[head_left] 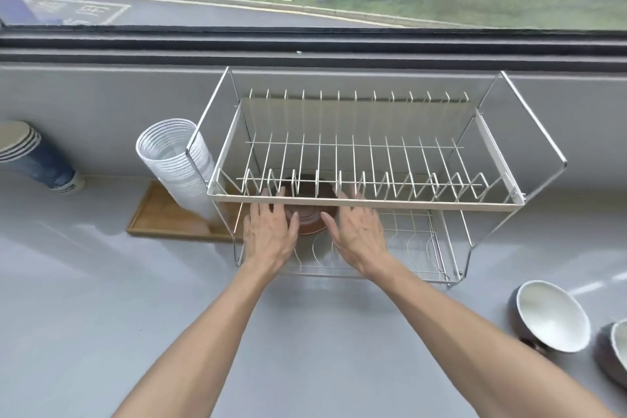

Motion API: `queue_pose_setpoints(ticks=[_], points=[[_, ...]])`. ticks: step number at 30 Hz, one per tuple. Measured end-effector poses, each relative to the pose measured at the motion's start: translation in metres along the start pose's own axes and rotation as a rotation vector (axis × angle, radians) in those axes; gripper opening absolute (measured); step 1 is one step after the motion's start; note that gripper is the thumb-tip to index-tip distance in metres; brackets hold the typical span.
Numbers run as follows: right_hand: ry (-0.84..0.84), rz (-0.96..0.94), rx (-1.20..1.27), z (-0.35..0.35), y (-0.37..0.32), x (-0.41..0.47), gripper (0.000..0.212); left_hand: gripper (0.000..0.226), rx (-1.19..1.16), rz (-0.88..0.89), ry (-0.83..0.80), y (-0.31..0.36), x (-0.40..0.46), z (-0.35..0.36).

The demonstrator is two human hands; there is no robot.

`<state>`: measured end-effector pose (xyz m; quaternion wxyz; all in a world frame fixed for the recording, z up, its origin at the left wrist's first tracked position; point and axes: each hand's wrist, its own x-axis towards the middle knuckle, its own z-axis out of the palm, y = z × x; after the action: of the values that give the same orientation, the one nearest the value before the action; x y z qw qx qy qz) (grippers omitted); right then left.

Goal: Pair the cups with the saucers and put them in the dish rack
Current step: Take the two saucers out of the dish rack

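Head view, left hand (269, 234) and right hand (359, 236) spread open at frame centre, flanking a brown cup on saucer (307, 219) in the dish rack (366, 202) lower tier, white-lined bowls (549, 316) lower right on the tabletop (101, 299), painted road characters upper left, unreadable.

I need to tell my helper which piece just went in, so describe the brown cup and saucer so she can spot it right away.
Find the two-tier wire dish rack under the window. On its lower tier, left end, between the left hand and right hand, sits the brown cup and saucer. It is the only brown piece; the bowls on the counter are white inside.
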<state>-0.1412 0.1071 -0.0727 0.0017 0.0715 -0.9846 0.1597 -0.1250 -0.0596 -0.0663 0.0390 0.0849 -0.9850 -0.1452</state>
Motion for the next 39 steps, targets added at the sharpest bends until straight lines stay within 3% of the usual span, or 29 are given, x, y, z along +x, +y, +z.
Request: queue_pose_setpoints(ticks=[10, 17, 22, 29, 39], points=[[0.024, 0.014, 0.146, 0.013, -0.008, 0.021, 0.053, 0.053, -0.118, -0.034, -0.059, 0.005, 0.024, 0.005], [-0.015, 0.06, 0.206, 0.017, -0.011, 0.027, 0.049, 0.063, -0.258, -0.15, -0.11, 0.004, 0.031, 0.006], [-0.025, 0.081, 0.294, 0.015, -0.016, 0.029, 0.045, 0.056, -0.341, -0.213, -0.101, 0.007, 0.032, 0.0], [-0.066, 0.174, 0.471, -0.003, -0.02, 0.015, 0.057, 0.064, -0.396, -0.245, -0.093, 0.016, 0.021, -0.011], [-0.162, 0.328, 0.35, -0.029, -0.006, -0.028, 0.061, 0.052, -0.393, -0.238, -0.141, 0.035, -0.019, -0.03]])
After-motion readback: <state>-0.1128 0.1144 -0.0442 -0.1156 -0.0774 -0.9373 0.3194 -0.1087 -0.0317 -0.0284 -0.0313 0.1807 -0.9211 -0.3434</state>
